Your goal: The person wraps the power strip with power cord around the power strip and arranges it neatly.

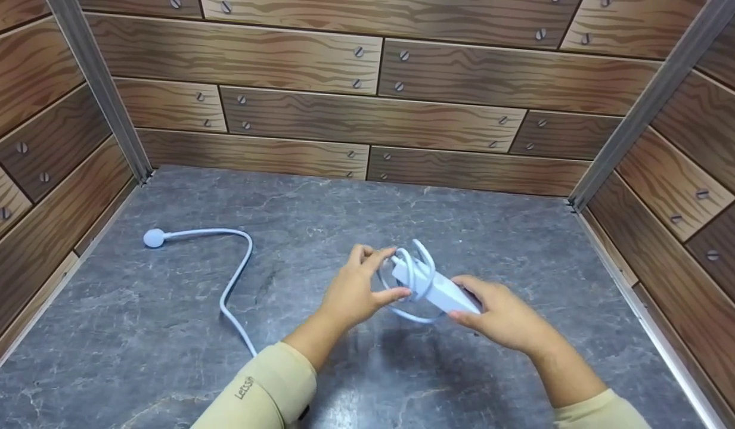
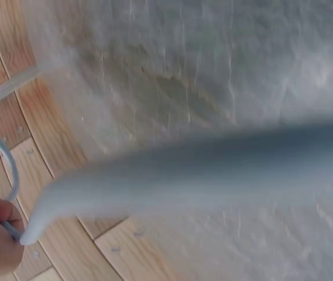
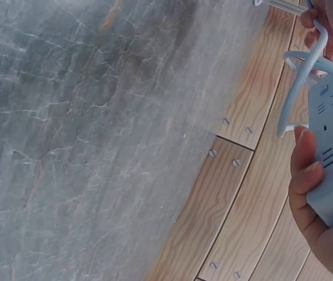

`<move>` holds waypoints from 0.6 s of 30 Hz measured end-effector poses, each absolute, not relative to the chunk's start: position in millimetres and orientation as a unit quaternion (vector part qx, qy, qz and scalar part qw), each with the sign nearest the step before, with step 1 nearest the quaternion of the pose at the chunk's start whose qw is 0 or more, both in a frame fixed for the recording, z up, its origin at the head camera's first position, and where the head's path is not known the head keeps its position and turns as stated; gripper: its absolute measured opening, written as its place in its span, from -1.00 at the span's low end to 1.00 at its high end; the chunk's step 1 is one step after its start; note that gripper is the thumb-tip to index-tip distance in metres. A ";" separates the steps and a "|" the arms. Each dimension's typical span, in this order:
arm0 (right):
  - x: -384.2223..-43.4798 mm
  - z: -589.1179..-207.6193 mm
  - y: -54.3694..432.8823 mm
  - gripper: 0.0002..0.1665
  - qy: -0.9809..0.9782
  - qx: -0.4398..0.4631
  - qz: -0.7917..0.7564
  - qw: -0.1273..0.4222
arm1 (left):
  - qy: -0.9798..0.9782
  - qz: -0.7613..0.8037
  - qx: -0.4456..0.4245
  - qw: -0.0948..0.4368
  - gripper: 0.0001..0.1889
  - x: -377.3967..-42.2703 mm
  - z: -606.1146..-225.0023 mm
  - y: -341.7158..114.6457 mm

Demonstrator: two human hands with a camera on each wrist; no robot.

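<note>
Looking down, we see a grey surface (image 1: 319, 220) marbled with thin pale veins, glossy with glare near the bottom of the head view and darkened by shadow below the hands. Around it we count three plank walls, the back wall (image 1: 295, 62), left wall (image 1: 51, 119) and right wall (image 1: 707, 143), dotted with slotted screws (image 1: 359, 52). We notice a metal left post (image 1: 93, 83) and right post (image 1: 647, 98) at the far corners, and shiny trim (image 1: 668, 351) edging the surface's right side. Right of the middle, above the surface, we find the pale blue strip (image 1: 453, 297), tilted, its end gripped between the right hand's (image 1: 504, 316) thumb and fingers. We see the left hand (image 1: 352, 292) pinching the cord (image 1: 206, 231), which loops around the strip's other end. Far left, we see the round plug (image 1: 154, 238) lying on the surface, its cord curving towards the left sleeve (image 1: 266, 387)
</note>
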State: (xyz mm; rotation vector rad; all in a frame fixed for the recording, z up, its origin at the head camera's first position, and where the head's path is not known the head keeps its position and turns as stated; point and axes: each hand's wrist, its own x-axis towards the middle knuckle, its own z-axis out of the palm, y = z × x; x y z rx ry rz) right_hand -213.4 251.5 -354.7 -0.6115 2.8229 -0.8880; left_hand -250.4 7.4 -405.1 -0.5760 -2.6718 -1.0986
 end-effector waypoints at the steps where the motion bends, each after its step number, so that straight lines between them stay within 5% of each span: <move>1: -213.2 -353.4 251.3 -0.44 0.932 -0.210 -0.291 0.056 | -0.898 -0.376 -0.202 0.105 -0.19 -251.5 -403.8 5.6; 5: -212.2 -350.8 251.4 -0.46 0.932 -0.239 -0.269 0.048 | -0.892 -0.368 -0.241 0.106 -0.22 -255.8 -398.0 -2.1; 12: -210.6 -351.9 251.2 -0.46 0.929 -0.287 -0.232 0.032 | -0.902 -0.298 -0.311 0.012 -0.29 -261.9 -383.4 -19.0; 18: -209.3 -349.8 246.9 -0.46 0.932 -0.290 -0.216 0.016 | -0.906 -0.280 -0.317 0.019 -0.36 -262.7 -375.5 -17.2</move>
